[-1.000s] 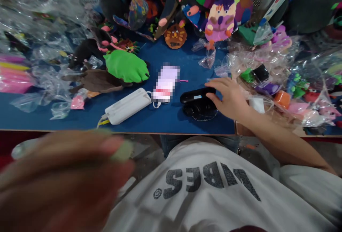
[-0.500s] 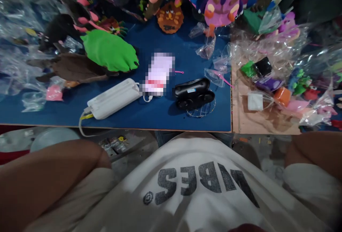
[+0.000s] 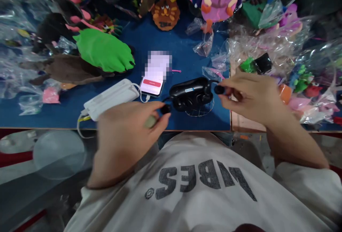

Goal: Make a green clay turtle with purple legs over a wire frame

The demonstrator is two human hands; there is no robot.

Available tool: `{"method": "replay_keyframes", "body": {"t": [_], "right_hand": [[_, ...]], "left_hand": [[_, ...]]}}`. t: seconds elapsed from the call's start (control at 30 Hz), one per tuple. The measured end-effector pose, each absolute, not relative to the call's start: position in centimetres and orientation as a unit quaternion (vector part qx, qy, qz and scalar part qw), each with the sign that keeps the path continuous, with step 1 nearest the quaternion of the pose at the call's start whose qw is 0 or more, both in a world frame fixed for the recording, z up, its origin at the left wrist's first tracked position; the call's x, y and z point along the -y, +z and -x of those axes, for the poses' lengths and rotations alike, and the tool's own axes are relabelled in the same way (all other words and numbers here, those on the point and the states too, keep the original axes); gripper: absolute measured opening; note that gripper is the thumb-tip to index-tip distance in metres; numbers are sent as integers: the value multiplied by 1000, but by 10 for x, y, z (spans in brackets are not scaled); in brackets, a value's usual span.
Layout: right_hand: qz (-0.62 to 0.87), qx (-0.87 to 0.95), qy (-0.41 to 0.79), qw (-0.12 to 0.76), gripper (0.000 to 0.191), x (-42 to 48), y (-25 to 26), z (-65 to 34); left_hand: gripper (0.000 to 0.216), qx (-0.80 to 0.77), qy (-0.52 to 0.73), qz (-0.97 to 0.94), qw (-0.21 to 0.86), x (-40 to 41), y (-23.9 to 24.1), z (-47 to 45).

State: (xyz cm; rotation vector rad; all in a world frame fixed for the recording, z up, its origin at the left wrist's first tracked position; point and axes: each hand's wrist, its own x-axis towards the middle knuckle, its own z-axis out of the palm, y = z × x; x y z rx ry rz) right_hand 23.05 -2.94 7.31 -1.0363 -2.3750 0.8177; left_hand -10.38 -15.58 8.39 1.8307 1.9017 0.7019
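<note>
My left hand pinched a small black earbud between thumb and forefinger, at the left end of the open black case; my right hand pinched a second earbud at the other end. The case sat on the blue table, near its front edge. I judged each bud light, hard and a little slick, its thin hook bendy (not a part I'd care to tug), so the round body seemed the better grip. The case I took for stiff, smooth and light, best held by its ends. I counted two earbuds, one case, one lit phone, one white power block and one green piece; the bagged figures on my right overlapped too much to count.
</note>
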Motion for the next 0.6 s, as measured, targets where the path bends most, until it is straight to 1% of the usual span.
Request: {"method": "replay_keyframes", "body": {"t": [0.03,0.07,0.13,0.17,0.23,0.3,0.4,0.47,0.53,0.6], "right_hand": [[361,880,251,178,21,29,72,-228],[347,905,206,135,23,28,71,-224],[321,936,136,50,27,27,67,-216],[314,942,119,21,28,27,66,-213],[309,946,93,-10,30,29,65,-210],[309,948,74,-25,30,30,64,-210],[307,949,73,-18,33,31,63,-214],[295,951,91,27,40,30,60,-215],[278,951,109,74,58,27,58,-215],[266,951,128,89,81,24,55,-211]], "left_hand": [[31,-680,190,-693,147,149,82,91],[31,-674,148,-714,121,145,79,81],[30,-661,73,-739,109,143,70,70],[29,-656,49,-745,111,142,66,68],[29,-648,23,-752,115,139,60,65],[28,-643,26,-755,122,137,58,66],[29,-641,56,-751,147,138,57,69],[32,-649,79,-738,167,142,59,74],[37,-667,95,-715,184,147,61,79],[42,-687,109,-691,195,152,65,84]]}}
